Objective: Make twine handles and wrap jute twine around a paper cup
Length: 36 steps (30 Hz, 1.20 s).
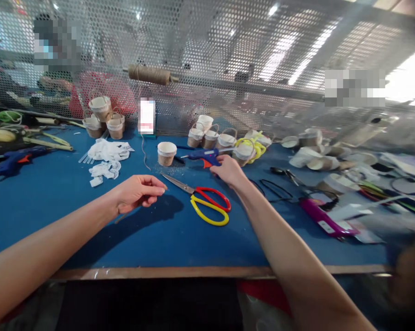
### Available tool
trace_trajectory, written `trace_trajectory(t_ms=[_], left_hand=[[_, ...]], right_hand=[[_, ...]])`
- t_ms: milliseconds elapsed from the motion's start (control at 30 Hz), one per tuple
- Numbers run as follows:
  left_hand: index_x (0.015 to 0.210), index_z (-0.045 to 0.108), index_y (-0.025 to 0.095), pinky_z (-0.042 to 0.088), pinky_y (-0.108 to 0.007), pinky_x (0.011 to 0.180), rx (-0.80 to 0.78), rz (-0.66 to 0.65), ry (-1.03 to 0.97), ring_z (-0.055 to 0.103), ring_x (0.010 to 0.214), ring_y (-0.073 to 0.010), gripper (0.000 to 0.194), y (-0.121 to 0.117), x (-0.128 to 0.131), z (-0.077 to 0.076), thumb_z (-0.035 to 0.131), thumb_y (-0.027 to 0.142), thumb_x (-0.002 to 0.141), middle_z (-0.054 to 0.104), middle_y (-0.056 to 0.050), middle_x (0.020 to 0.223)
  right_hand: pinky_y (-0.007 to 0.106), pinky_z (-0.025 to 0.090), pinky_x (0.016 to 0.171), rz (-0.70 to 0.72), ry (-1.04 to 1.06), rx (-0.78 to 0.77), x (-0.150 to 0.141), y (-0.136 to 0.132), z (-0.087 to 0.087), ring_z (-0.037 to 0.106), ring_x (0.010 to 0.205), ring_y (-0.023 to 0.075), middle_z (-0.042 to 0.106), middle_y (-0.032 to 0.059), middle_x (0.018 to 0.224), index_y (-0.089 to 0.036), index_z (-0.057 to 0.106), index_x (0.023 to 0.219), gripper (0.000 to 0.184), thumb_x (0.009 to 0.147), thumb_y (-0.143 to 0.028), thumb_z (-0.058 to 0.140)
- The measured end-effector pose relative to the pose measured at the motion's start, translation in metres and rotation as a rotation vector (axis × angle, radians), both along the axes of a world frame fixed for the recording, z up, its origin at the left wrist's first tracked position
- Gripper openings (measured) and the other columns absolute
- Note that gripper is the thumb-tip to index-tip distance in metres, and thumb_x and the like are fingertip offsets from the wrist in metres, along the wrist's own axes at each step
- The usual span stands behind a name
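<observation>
My left hand [141,192] is closed in a pinch over the blue table, and a thin brown piece of twine [122,218] sticks out below the palm. My right hand [227,170] has its fingers around the back of a blue hot glue gun [210,156] with an orange trigger, its nozzle pointing left. Between the hands lie scissors [193,190] with one red and one yellow handle, blades slightly apart. Beyond them a small brown cup with a white rim [166,154] stands upright; no handle shows on it.
Cups with twine handles [100,110] are stacked at the back left, others [204,131] behind the glue gun. White gloves [110,151] and a second glue gun [14,161] lie left. A twine spool [148,74] hangs on the mesh. A purple tool [326,218] lies right.
</observation>
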<state>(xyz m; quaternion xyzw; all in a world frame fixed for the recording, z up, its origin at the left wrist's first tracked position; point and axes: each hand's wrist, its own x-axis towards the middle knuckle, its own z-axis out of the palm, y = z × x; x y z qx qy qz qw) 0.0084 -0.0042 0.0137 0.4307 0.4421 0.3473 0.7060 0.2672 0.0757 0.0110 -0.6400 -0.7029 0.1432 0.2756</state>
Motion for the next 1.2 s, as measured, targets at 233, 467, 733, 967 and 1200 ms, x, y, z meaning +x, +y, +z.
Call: trace_trajectory(t_ms=[233, 467, 733, 967, 1200], left_hand=[[0.067, 0.061, 0.013, 0.032, -0.017, 0.036, 0.003, 0.059, -0.047, 0.045, 0.038, -0.0042, 0.01, 0.007, -0.014, -0.012, 0.07, 0.014, 0.063, 0.055, 0.002, 0.055], [0.07, 0.06, 0.011, 0.024, -0.014, 0.039, 0.011, 0.149, -0.129, 0.037, 0.038, -0.001, 0.007, -0.001, -0.013, -0.006, 0.067, 0.012, 0.067, 0.046, 0.005, 0.047], [0.07, 0.056, 0.011, 0.026, -0.014, 0.042, -0.001, 0.179, -0.162, 0.04, 0.042, -0.0017, 0.008, -0.002, -0.011, -0.008, 0.063, 0.008, 0.068, 0.05, 0.004, 0.052], [0.071, 0.056, 0.011, 0.026, -0.015, 0.041, 0.0, 0.18, -0.16, 0.039, 0.041, -0.002, 0.008, -0.004, -0.008, -0.004, 0.064, 0.008, 0.068, 0.048, 0.005, 0.05], [0.072, 0.057, 0.01, 0.025, -0.015, 0.04, 0.001, 0.184, -0.177, 0.04, 0.04, -0.0021, 0.007, -0.004, -0.009, -0.005, 0.063, 0.007, 0.068, 0.048, 0.005, 0.047]], right_hand=[[0.021, 0.04, 0.04, 0.236, 0.677, -0.24, -0.027, -0.057, 0.029, 0.048, 0.042, 0.0075, 0.055, -0.0017, 0.055, -0.016, 0.055, 0.072, 0.021, 0.067, -0.034, 0.064], [0.023, 0.041, 0.04, 0.25, 0.515, -0.256, -0.054, -0.093, 0.022, 0.048, 0.039, 0.0098, 0.054, -0.0025, 0.045, -0.016, 0.059, 0.071, 0.021, 0.067, -0.036, 0.065], [0.029, 0.045, 0.044, 0.207, 0.182, -0.066, -0.052, -0.094, 0.01, 0.052, 0.043, 0.0146, 0.057, 0.0003, 0.047, -0.02, 0.057, 0.057, 0.021, 0.068, -0.037, 0.06], [0.029, 0.05, 0.056, 0.303, 0.044, 0.128, -0.05, -0.093, 0.004, 0.062, 0.059, 0.0182, 0.066, 0.0008, 0.064, -0.019, 0.064, 0.075, 0.018, 0.074, -0.035, 0.055], [0.027, 0.05, 0.054, 0.329, -0.018, 0.191, -0.05, -0.093, 0.006, 0.063, 0.058, 0.0179, 0.067, 0.0016, 0.062, -0.019, 0.065, 0.072, 0.015, 0.075, -0.03, 0.055]])
